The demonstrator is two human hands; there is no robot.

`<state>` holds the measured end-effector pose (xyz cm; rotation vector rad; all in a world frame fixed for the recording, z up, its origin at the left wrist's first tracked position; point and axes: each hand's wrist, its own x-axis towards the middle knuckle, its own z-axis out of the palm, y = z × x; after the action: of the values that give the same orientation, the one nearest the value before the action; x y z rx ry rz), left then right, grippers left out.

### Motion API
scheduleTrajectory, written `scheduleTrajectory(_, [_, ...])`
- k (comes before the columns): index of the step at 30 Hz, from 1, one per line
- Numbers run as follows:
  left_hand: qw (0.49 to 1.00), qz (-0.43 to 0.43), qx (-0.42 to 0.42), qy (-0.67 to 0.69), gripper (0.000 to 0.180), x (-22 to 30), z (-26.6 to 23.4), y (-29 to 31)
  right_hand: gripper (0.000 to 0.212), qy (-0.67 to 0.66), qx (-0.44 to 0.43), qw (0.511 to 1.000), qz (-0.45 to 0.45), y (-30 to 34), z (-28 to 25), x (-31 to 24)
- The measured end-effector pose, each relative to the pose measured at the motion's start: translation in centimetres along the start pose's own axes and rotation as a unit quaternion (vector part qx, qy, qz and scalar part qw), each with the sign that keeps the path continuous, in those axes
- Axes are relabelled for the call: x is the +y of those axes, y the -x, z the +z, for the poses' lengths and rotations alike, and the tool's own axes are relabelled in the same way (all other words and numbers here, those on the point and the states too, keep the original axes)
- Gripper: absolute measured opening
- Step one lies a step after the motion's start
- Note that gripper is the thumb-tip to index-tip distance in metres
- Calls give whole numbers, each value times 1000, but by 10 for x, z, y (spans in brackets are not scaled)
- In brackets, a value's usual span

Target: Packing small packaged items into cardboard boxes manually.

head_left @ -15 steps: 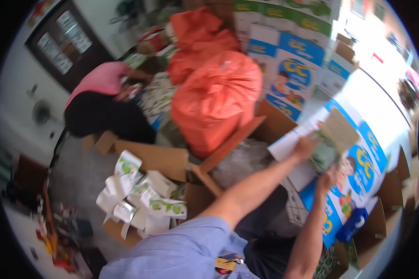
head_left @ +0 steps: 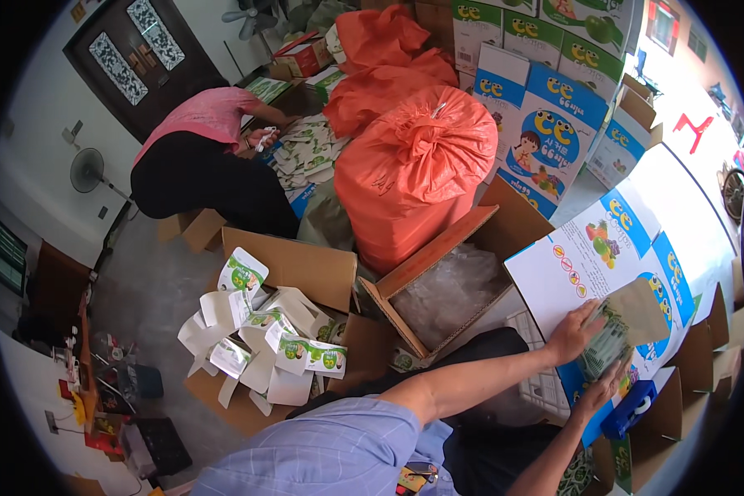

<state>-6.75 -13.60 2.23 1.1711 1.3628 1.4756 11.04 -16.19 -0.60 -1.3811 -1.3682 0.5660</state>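
Observation:
Both my hands are at a small carton on a blue-and-white printed cardboard sheet (head_left: 554,264) at the right. The small carton (head_left: 608,343) shows rows of slim green-and-white pieces, and its grey-brown flap (head_left: 646,312) is folded out on the far side. My left hand (head_left: 572,332) closes on its left side with the fingers on the near-top edge. My right hand (head_left: 601,390) grips the lower side, fingers curled along the edge. Just below my right hand sits a blue object (head_left: 628,411), its kind unclear.
An open carton of white-and-green flattened boxes (head_left: 264,339) is at left. An open carton of clear plastic (head_left: 446,293) lies ahead, beside a big tied orange sack (head_left: 417,174). A person in pink (head_left: 194,124) bends over a pile of small packets (head_left: 310,153). Printed cartons (head_left: 546,124) are stacked behind.
My hands and the small carton have moved down and slightly right, onto the lower part of the printed sheet. The picture has become sharper. The orange sack and open cartons stay put.

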Motion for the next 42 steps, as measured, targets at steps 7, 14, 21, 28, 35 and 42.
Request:
scheduleTrajectory(7, [994, 38, 3, -99, 60, 0, 11, -2, 51, 98, -3, 995, -24, -21, -2, 12])
scheduleTrajectory(14, [994, 57, -7, -91, 52, -12, 21, 2, 53, 95, -16, 995, -12, -22, -20, 13])
scheduleTrajectory(21, [984, 139, 31, -109, 46, -35, 10, -5, 54, 180, -90, 978, -60, -15, 5, 19])
scheduleTrajectory(28, [992, 109, -51, -27, 44, -7, 10, 12, 56, -120, -66, 981, 141, -30, -30, -44])
scheduleTrajectory(35, [978, -66, -114, 160, 49, 19, -2, -15, 38, -282, 31, 942, 178, -45, -11, -24])
scheduleTrajectory(42, [964, -138, -195, 115, 57, 8, -5, -36, 27, -232, 60, 954, 180, -47, -1, -25])
